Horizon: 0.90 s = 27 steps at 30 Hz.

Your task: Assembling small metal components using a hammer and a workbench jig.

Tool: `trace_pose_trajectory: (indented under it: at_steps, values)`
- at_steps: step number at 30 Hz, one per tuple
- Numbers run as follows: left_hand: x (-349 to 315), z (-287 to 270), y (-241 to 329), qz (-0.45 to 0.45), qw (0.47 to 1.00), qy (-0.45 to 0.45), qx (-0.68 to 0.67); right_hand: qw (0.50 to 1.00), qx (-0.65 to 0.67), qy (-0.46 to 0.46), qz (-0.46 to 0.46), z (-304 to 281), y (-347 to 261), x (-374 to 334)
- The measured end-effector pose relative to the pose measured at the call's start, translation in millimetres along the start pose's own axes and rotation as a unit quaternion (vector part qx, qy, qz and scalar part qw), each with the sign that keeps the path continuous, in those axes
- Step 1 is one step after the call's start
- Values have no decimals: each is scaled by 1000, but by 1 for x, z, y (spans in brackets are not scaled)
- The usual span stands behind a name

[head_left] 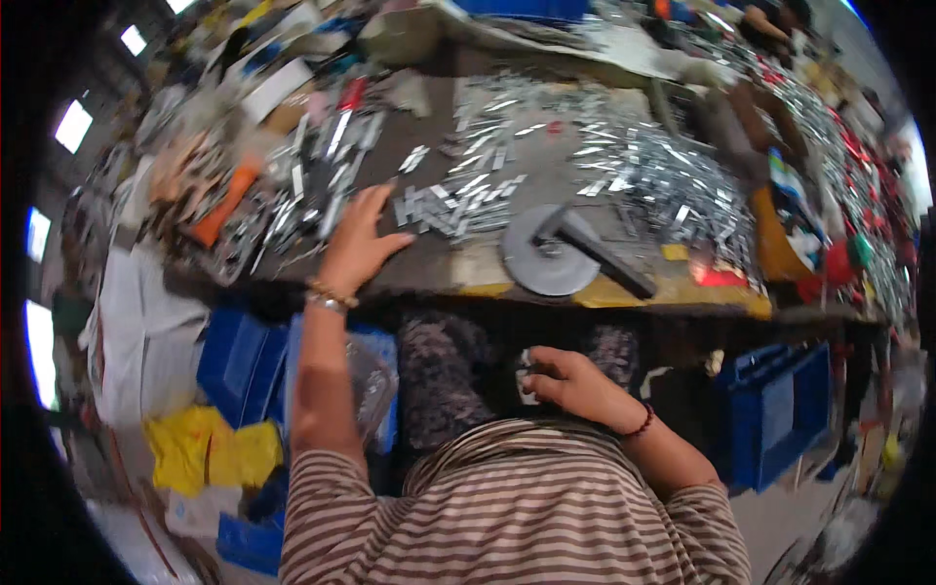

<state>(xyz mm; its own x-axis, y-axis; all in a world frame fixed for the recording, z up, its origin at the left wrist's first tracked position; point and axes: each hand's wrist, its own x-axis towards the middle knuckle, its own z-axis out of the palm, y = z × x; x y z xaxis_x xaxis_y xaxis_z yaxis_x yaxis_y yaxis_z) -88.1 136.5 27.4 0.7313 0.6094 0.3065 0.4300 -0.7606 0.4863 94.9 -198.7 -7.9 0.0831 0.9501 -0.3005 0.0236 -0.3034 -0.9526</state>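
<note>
Nearest you, your right hand (577,388) is closed over your lap with a small pale piece (527,378) at its fingertips, though blur hides what kind it is. Past the front edge of the tabletop (429,265), your left hand (359,244) is spread, thumb wide, just beside a cluster of silver strips (453,213); whether it touches them you cannot tell. To its right a hammer (606,258) lies across a round grey disc (546,278), with a larger silver heap (668,175) beyond.
</note>
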Motion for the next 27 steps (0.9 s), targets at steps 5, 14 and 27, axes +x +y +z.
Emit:
trace_pose_trajectory:
  at_steps: [5,14,27]
  values:
    - [15,11,-1,-25,998,-53,-5,999,10,31,12,-36,-36,-25]
    - [-12,35,75,-125,975,66,-171,785,-400,436,-182,-133,-49,23]
    - [-21,85,155,43,997,4,-67,695,-581,408,-113,-158,-49,90]
